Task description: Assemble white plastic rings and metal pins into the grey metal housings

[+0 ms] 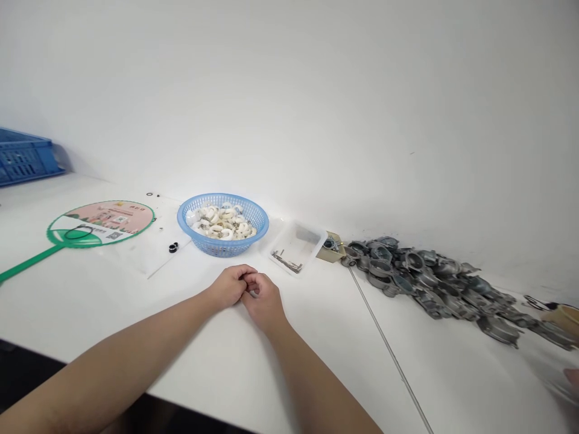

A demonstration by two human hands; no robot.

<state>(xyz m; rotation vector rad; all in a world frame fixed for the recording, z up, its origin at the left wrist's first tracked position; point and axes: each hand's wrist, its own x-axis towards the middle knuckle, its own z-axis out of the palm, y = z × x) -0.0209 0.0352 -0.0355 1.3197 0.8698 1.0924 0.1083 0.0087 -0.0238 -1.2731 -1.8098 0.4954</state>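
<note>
head view: my left hand (228, 286) and right hand (265, 304) clasped together on the white table (217, 355), just below the blue plastic basket (221, 248).

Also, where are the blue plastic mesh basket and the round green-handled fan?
Blue plastic mesh basket (221, 246): head view, on its outer wall below the rim.
Round green-handled fan (106, 217): head view, on its pink printed face.
</note>
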